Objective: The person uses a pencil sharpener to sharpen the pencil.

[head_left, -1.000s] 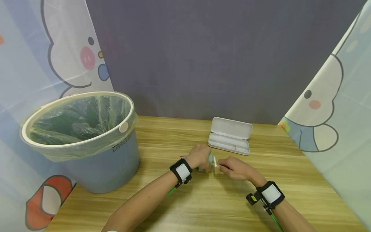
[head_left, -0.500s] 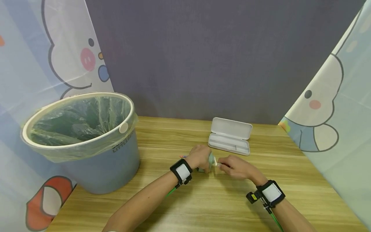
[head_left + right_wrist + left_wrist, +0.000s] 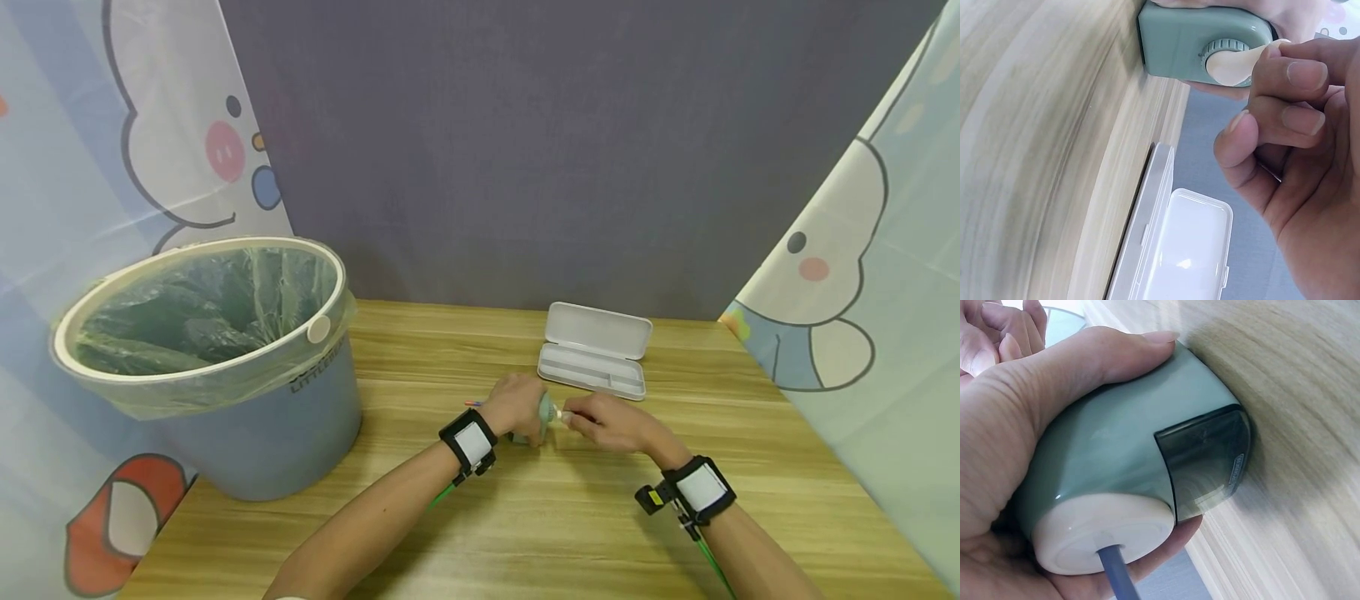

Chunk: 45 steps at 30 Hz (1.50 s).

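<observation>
My left hand (image 3: pixel 516 407) grips a green crank pencil sharpener (image 3: pixel 1110 437) on the wooden table, thumb over its top. A dark translucent shavings drawer (image 3: pixel 1207 465) sits low in its body. Out of the round cream front sticks a bluish pencil (image 3: pixel 1118 572), its tip hidden inside; a bit of its coloured end shows left of the hand in the head view. On the opposite side, my right hand (image 3: pixel 611 421) pinches the cream crank handle (image 3: pixel 1238 62) between thumb and fingers, the other fingers curled below.
Behind the hands lies an open white pencil case (image 3: pixel 598 331), its lid tipped back and its divided tray facing up. At the left stands a large blue bin (image 3: pixel 262 442) with a clear plastic liner. A grey panel (image 3: pixel 480 158) and printed cloth walls enclose the table.
The crank handle has turned, and my right hand has shifted slightly upward with it. My left hand and the sharpener have stayed in place.
</observation>
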Motion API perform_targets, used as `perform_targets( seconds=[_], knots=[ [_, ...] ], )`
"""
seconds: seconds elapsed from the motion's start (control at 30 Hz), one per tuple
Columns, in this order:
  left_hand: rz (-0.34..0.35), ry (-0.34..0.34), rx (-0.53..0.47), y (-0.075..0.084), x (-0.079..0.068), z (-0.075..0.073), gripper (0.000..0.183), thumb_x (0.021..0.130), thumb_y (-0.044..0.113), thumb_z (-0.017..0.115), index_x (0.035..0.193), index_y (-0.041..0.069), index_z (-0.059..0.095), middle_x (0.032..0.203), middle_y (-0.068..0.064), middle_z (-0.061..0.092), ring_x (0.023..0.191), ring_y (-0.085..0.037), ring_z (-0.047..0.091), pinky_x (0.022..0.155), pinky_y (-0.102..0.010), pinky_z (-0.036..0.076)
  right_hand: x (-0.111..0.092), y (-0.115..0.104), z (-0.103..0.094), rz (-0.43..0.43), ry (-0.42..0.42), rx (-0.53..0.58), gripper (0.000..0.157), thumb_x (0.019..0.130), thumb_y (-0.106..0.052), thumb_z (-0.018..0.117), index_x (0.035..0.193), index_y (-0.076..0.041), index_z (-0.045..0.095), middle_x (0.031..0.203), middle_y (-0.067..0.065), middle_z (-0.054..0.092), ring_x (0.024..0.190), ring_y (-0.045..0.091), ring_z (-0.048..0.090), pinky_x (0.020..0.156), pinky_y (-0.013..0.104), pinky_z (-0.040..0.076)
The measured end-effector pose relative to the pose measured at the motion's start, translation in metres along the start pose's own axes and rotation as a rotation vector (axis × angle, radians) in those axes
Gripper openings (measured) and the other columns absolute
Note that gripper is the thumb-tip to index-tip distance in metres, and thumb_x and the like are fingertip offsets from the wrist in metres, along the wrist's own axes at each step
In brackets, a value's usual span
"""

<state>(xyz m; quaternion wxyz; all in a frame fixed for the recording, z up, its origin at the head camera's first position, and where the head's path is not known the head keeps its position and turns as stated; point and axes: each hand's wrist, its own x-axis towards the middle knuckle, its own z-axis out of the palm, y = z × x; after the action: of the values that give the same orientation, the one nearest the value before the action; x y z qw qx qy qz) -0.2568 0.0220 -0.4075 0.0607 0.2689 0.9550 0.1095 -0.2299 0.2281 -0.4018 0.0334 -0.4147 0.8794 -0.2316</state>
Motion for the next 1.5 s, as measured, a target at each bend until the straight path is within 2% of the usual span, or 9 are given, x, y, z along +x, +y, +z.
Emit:
perform_targets(
  seconds=[0.17,0.47,0.7,0.9,1.5],
  knots=[
    [0.005,-0.005,0.002,0.000,0.001,0.000,0.045,0.059,0.030,0.101,0.086,0.017,0.068,0.078,0.005,0.064,0.067,-0.011,0.057,0.056,-0.023,0.047,0.002,0.002,-0.003,-0.006,-0.001,0.011,0.025,0.106,-0.013,0.052,0.082,-0.018,0.058,0.067,-0.018,0.037,0.055,-0.007,0.033,0.055,0.016,0.033],
    [0.014,0.007,0.017,-0.001,0.000,0.001,0.045,0.060,0.030,0.100,0.087,0.017,0.067,0.078,0.006,0.064,0.066,-0.011,0.056,0.057,-0.024,0.046,0.007,0.005,-0.008,-0.001,0.007,0.010,0.025,0.106,-0.012,0.052,0.084,-0.018,0.060,0.065,-0.017,0.037,0.055,-0.006,0.032,0.055,0.018,0.034],
    [0.009,-0.002,0.021,0.000,0.000,0.001,0.048,0.059,0.031,0.101,0.092,0.016,0.069,0.080,0.005,0.065,0.068,-0.011,0.057,0.058,-0.023,0.047,0.009,0.009,-0.010,0.021,-0.004,0.006,0.027,0.107,-0.014,0.051,0.082,-0.012,0.060,0.065,-0.017,0.038,0.054,-0.005,0.033,0.055,0.018,0.033],
    [0.006,-0.009,0.035,0.001,0.000,0.000,0.049,0.060,0.033,0.100,0.093,0.016,0.068,0.081,0.006,0.065,0.069,-0.010,0.056,0.059,-0.023,0.047,0.013,0.013,-0.012,0.028,0.007,0.017,0.028,0.107,-0.015,0.051,0.081,-0.018,0.057,0.065,-0.016,0.040,0.054,-0.005,0.035,0.054,0.019,0.035],
    [0.003,-0.015,0.037,0.002,-0.001,-0.002,0.048,0.060,0.033,0.100,0.089,0.017,0.067,0.077,0.006,0.063,0.066,-0.010,0.056,0.056,-0.023,0.046,0.022,0.023,-0.014,0.057,-0.024,0.021,0.028,0.108,-0.014,0.049,0.080,-0.012,0.056,0.065,-0.013,0.040,0.054,-0.002,0.036,0.057,0.020,0.035]
  ],
)
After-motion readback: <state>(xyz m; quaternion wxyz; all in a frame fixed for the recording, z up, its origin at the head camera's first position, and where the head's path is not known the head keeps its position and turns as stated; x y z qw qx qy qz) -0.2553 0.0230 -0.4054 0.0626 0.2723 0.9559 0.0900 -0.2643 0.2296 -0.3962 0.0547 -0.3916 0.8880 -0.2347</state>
